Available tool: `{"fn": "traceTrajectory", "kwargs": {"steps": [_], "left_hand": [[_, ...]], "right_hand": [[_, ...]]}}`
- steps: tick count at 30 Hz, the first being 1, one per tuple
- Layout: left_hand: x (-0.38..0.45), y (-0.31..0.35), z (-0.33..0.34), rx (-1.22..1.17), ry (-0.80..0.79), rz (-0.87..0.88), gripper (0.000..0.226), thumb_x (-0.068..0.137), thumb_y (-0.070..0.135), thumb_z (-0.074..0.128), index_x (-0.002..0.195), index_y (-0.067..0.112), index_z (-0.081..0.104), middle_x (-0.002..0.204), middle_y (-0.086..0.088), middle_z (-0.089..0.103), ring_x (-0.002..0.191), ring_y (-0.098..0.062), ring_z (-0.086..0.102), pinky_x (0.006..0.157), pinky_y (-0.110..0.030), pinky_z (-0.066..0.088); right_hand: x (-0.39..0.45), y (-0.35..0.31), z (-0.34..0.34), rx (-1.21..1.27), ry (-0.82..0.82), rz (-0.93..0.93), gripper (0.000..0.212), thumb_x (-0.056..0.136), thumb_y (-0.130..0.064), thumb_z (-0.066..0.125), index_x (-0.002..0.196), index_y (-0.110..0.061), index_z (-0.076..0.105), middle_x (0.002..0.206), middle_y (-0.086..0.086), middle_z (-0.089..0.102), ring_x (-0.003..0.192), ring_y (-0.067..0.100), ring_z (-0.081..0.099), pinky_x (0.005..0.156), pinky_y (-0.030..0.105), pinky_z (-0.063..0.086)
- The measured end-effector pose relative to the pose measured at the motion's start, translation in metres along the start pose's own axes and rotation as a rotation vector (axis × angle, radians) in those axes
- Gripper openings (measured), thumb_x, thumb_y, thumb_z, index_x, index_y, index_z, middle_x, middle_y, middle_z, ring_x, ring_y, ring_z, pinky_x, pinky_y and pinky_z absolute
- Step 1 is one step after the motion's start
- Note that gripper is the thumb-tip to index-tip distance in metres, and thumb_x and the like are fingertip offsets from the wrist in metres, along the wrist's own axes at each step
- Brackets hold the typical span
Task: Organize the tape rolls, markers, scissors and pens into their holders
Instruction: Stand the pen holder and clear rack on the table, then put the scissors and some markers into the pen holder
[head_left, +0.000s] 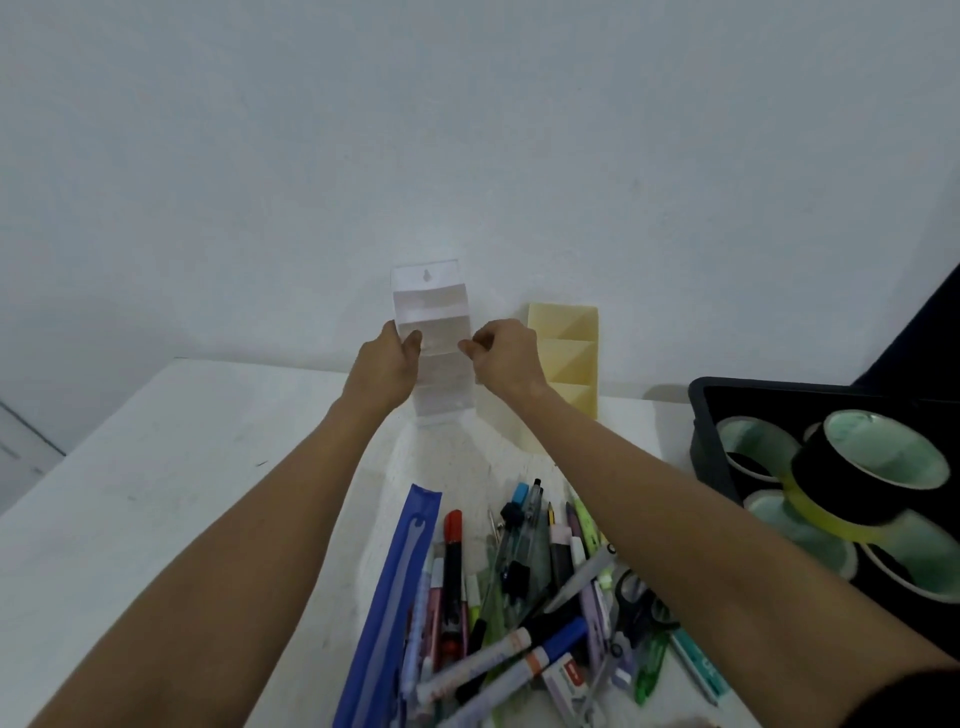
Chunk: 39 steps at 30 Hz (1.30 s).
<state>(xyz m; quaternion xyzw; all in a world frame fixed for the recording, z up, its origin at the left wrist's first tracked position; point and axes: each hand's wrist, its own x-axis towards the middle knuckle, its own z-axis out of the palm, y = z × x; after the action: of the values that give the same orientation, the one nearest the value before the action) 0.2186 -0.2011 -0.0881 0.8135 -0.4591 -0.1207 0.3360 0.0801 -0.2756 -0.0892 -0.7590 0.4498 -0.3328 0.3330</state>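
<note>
1. I am working at the white bench, which is pushed up against the pale wall, and I am keeping both forearms lifted over the clutter so nothing gets swept off as I reach to the back.
2. I am leaving the black tray of tape rolls alone at my right; one black roll is lying tilted on top of the others there, and I judge a knock from my right elbow could tip it out.
3. I am steadying the clear tiered holder, which is standing upright at the back of the bench against the wall, just beside the yellow holder on its right. I am trying to set it square and flush with the wall so its open pockets face me.
4. I am gripping the holder's left edge with my left hand, fingers wrapped around it, while my right hand is pinching the right edge with curled fingertips. Even pressure from both sides should keep the light plastic from twisting.
5. I am leaving the pile of markers, pens and scissors near me, loose beside the blue pouch, none yet in a holder.
</note>
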Motion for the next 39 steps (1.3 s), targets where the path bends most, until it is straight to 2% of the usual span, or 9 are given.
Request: {"fn": "traceTrajectory", "kwargs": {"steps": [6, 8, 11, 14, 17, 21, 31, 35, 39], "left_hand": [[-0.03, 0.011, -0.008, -0.186, -0.047, -0.161, 0.066, 0.092, 0.039, 0.052, 0.145, 0.008, 0.029, 0.122, -0.012, 0.058, 0.099, -0.025, 0.06, 0.08, -0.033, 0.05], [-0.053, 0.019, -0.011, -0.121, 0.031, -0.119, 0.067, 0.091, 0.027, 0.055, 0.147, 0.005, 0.025, 0.125, -0.013, 0.054, 0.107, -0.025, 0.054, 0.081, -0.028, 0.039], [-0.097, 0.036, -0.01, -0.096, 0.086, 0.061, 0.052, 0.087, 0.022, 0.056, 0.137, 0.013, 0.043, 0.11, -0.003, 0.059, 0.097, -0.019, 0.057, 0.08, -0.029, 0.044], [-0.136, 0.042, 0.001, -0.088, -0.094, 0.122, 0.032, 0.082, 0.023, 0.055, 0.113, 0.023, 0.062, 0.093, 0.0, 0.069, 0.079, -0.016, 0.067, 0.075, -0.033, 0.056], [-0.162, 0.031, 0.008, 0.075, -0.288, 0.141, 0.024, 0.087, 0.024, 0.057, 0.108, 0.023, 0.066, 0.086, 0.004, 0.07, 0.071, -0.01, 0.065, 0.065, -0.022, 0.048], [-0.166, 0.003, 0.005, 0.267, -0.325, 0.096, 0.027, 0.09, 0.021, 0.056, 0.116, 0.018, 0.064, 0.099, -0.002, 0.07, 0.085, -0.014, 0.057, 0.074, -0.021, 0.04], [-0.152, -0.046, -0.02, 0.364, -0.518, 0.102, 0.034, 0.089, 0.021, 0.061, 0.123, 0.015, 0.062, 0.12, -0.005, 0.066, 0.108, -0.017, 0.062, 0.092, -0.022, 0.044], [-0.166, -0.039, -0.02, 0.235, -0.4, 0.115, 0.029, 0.088, 0.021, 0.063, 0.117, 0.018, 0.064, 0.111, 0.0, 0.065, 0.097, -0.014, 0.063, 0.084, -0.022, 0.047], [-0.186, -0.037, -0.013, 0.257, -0.552, 0.104, 0.024, 0.089, 0.027, 0.063, 0.113, 0.023, 0.064, 0.096, 0.005, 0.065, 0.076, -0.006, 0.061, 0.07, -0.018, 0.047]], "right_hand": [[-0.019, -0.004, -0.018, -0.041, -0.151, 0.058, 0.053, 0.091, -0.044, 0.059, 0.089, 0.009, 0.066, 0.078, 0.023, 0.07, 0.062, 0.032, 0.069, 0.065, 0.039, 0.06], [-0.033, -0.006, -0.032, -0.065, -0.233, 0.026, 0.044, 0.092, -0.04, 0.059, 0.097, 0.003, 0.065, 0.083, 0.018, 0.07, 0.06, 0.027, 0.07, 0.056, 0.034, 0.06], [-0.063, -0.009, -0.058, -0.152, -0.421, -0.048, 0.022, 0.093, -0.022, 0.059, 0.104, -0.003, 0.064, 0.089, 0.012, 0.069, 0.061, 0.019, 0.068, 0.047, 0.023, 0.056], [-0.097, -0.005, -0.082, -0.312, -0.655, -0.084, 0.02, 0.092, -0.02, 0.06, 0.108, -0.009, 0.064, 0.093, 0.005, 0.069, 0.061, 0.014, 0.068, 0.053, 0.025, 0.057], [-0.128, 0.007, -0.097, -0.462, -0.785, -0.156, 0.022, 0.089, -0.025, 0.063, 0.109, -0.016, 0.067, 0.097, -0.001, 0.071, 0.068, 0.013, 0.068, 0.07, 0.031, 0.058], [-0.153, 0.024, -0.095, -0.48, -0.805, -0.174, 0.022, 0.087, -0.025, 0.064, 0.107, -0.021, 0.069, 0.102, -0.003, 0.068, 0.088, 0.012, 0.062, 0.083, 0.032, 0.053], [-0.166, 0.01, -0.041, -0.465, -0.885, -0.223, 0.026, 0.088, -0.024, 0.065, 0.113, -0.016, 0.068, 0.108, 0.001, 0.066, 0.09, 0.014, 0.06, 0.08, 0.026, 0.048], [-0.165, 0.008, -0.03, -0.475, -0.866, -0.261, 0.025, 0.088, -0.019, 0.065, 0.112, -0.016, 0.068, 0.108, 0.003, 0.065, 0.095, 0.017, 0.06, 0.078, 0.024, 0.045], [-0.163, 0.008, -0.028, -0.472, -0.868, -0.281, 0.023, 0.087, -0.017, 0.066, 0.11, -0.018, 0.068, 0.107, 0.002, 0.064, 0.089, 0.015, 0.057, 0.075, 0.023, 0.043]]}}
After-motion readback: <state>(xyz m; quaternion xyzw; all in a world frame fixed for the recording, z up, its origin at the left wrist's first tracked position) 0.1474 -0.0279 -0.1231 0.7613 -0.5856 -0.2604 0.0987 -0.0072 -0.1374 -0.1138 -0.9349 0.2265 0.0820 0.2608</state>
